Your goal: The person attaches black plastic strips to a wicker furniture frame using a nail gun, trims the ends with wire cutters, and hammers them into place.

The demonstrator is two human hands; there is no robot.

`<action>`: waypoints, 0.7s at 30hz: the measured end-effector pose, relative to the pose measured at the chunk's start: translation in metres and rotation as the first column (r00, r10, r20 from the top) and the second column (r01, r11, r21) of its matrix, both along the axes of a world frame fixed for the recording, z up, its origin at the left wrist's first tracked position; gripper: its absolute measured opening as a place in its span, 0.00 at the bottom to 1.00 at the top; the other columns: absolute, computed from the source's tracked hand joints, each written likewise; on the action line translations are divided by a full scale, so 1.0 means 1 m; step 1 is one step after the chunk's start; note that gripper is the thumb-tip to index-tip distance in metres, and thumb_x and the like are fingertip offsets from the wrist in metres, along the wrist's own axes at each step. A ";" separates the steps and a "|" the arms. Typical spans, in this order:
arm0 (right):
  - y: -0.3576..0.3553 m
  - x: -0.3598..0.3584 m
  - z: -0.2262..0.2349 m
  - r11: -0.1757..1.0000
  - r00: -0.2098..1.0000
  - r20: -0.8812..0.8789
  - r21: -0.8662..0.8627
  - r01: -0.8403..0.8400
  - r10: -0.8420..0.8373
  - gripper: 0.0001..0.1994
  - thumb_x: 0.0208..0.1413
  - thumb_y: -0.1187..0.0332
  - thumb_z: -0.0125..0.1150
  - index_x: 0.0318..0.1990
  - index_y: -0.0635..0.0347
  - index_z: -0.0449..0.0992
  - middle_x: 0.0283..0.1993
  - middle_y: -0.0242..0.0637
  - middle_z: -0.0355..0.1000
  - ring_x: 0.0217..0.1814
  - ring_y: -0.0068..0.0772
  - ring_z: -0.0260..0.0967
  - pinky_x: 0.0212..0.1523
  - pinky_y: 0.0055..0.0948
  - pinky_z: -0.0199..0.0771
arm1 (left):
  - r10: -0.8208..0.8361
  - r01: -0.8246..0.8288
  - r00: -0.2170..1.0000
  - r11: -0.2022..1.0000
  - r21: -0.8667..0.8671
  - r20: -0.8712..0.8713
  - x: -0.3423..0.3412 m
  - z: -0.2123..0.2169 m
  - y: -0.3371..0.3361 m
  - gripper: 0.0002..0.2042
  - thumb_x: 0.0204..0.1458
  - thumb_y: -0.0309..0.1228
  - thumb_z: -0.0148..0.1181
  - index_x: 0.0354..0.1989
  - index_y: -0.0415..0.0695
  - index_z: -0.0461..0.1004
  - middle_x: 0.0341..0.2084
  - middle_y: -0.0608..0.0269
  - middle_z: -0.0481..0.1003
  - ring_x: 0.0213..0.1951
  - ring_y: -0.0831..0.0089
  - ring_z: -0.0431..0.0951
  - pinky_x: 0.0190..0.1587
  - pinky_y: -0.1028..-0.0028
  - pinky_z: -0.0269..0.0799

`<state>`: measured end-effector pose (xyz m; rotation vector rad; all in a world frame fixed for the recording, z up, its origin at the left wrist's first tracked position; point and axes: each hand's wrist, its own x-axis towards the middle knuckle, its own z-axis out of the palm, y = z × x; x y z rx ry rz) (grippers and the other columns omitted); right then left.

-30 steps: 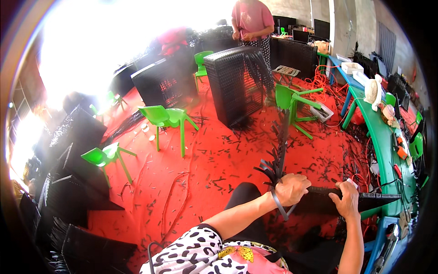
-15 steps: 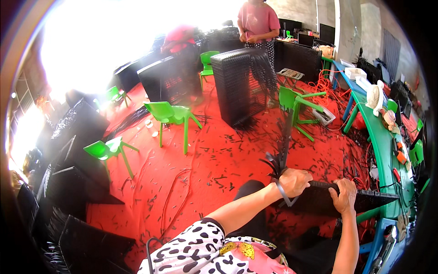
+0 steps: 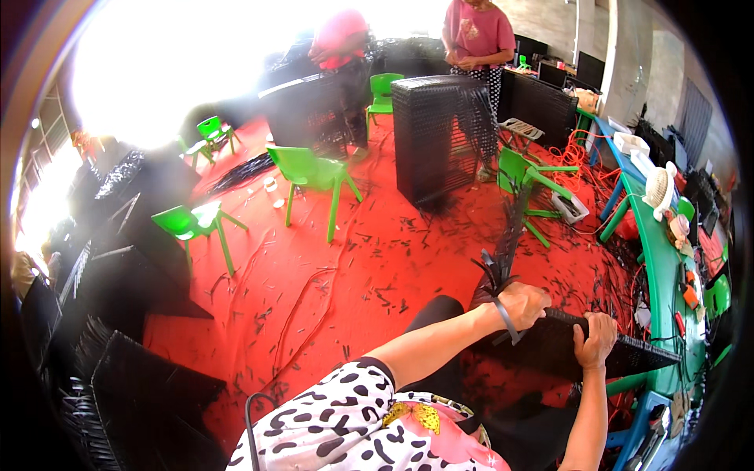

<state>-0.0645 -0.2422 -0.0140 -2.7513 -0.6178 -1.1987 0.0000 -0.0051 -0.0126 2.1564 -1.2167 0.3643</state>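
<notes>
A black woven panel (image 3: pixel 632 357) lies across the lower right, in front of my body. My right hand (image 3: pixel 597 341) is closed over its upper edge, with the thumb on the near side. Farther left along that edge, my left hand (image 3: pixel 523 304) is closed, its knuckles upward; the fingertips are hidden. A grey band (image 3: pixel 506 320) loops around my left wrist. Black flat strips (image 3: pixel 493 271) fan out beside this wrist, and a long dark strip bundle (image 3: pixel 514 228) stretches up and away from there.
Green chairs (image 3: pixel 310 169) stand on the red floor covering (image 3: pixel 377 275), which is strewn with black scraps. Ahead, a black woven piece (image 3: pixel 436 141) stands by a person in a pink shirt (image 3: pixel 479 35); another person bends nearby. A green table (image 3: pixel 656 259) with tools runs along the right.
The view has shifted, so the room sits farther right and higher. Both hands stay at the panel's edge, which now slopes down more to the right.
</notes>
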 end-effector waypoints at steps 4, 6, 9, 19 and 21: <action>-0.004 -0.002 -0.010 1.000 0.998 0.055 -0.013 0.003 -0.002 0.18 0.51 0.52 0.52 0.33 0.61 0.70 0.30 0.42 0.65 0.36 0.47 0.63 0.40 0.42 0.60 | 0.000 0.002 1.000 0.998 -0.068 0.026 -0.003 -0.013 -0.005 0.08 0.42 0.32 0.60 0.28 0.42 0.71 0.25 0.56 0.72 0.32 0.55 0.75 0.33 0.61 0.70; -0.004 0.003 -0.008 1.000 0.999 0.042 -0.026 -0.014 0.015 0.18 0.51 0.52 0.51 0.33 0.61 0.69 0.30 0.43 0.65 0.35 0.47 0.62 0.40 0.42 0.60 | 0.042 -0.042 0.999 0.999 -0.031 -0.001 -0.002 -0.013 -0.004 0.08 0.42 0.32 0.60 0.27 0.42 0.71 0.24 0.55 0.73 0.31 0.54 0.75 0.33 0.60 0.69; -0.008 0.006 0.000 0.999 0.997 -0.059 0.007 0.042 -0.042 0.18 0.50 0.53 0.55 0.36 0.62 0.70 0.33 0.40 0.67 0.38 0.42 0.65 0.40 0.38 0.61 | 0.030 -0.029 1.000 0.999 -0.034 0.002 0.010 -0.011 -0.010 0.07 0.42 0.31 0.60 0.26 0.42 0.71 0.24 0.55 0.72 0.31 0.54 0.75 0.32 0.60 0.70; 0.116 -0.065 0.249 0.457 0.554 0.192 0.385 -0.802 0.810 0.39 0.40 0.55 0.67 0.57 0.71 0.59 0.51 0.44 0.64 0.47 0.35 0.63 0.47 0.28 0.61 | 0.007 0.011 0.995 0.983 -0.182 0.097 0.008 -0.015 -0.010 0.07 0.40 0.30 0.58 0.19 0.40 0.69 0.17 0.52 0.71 0.25 0.53 0.75 0.26 0.59 0.69; 0.123 -0.078 0.267 0.592 0.630 0.086 0.262 -0.762 0.772 0.39 0.40 0.55 0.67 0.57 0.71 0.59 0.51 0.44 0.64 0.48 0.35 0.63 0.47 0.28 0.61 | -0.010 0.012 0.999 0.997 -0.071 0.034 0.001 -0.011 -0.009 0.08 0.41 0.31 0.60 0.24 0.41 0.70 0.21 0.54 0.71 0.28 0.54 0.75 0.28 0.61 0.70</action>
